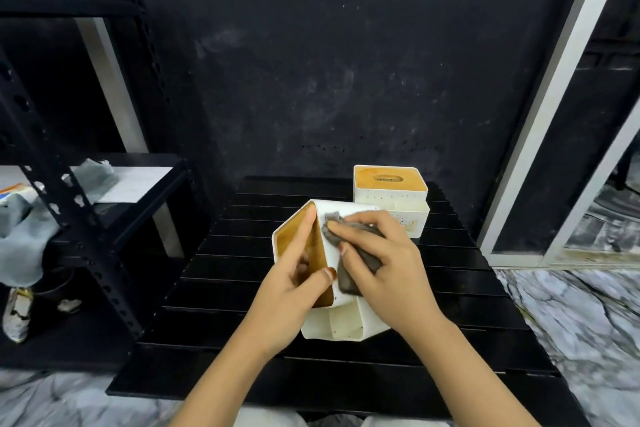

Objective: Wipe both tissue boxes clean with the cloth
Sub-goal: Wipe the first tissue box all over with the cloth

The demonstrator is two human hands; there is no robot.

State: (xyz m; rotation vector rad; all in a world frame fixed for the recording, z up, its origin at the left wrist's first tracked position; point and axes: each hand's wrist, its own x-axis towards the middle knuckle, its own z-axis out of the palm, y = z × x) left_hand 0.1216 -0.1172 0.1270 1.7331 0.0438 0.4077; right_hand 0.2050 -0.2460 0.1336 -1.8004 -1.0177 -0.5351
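Black wall behind, marbled floor below, and between them a black slatted tabletop carrying both tissue boxes. Near tissue box — white, with a wood-coloured lid — is tipped on its side at the tabletop's centre, lid facing left. Left hand grips it: fingers spread over the lid, thumb hooked on the lid's near edge. Right hand lies on the box's upturned white side, fingers curled over a grey cloth and pressing it against that surface; the cloth shows at the fingertips and under the thumb. Second tissue box — same white body, same wood-coloured lid with an oval slot — stands upright toward the tabletop's far right, just behind the tipped one; whether they touch cannot be told. Left of the tabletop stands a black metal shelf holding pale grey rags.
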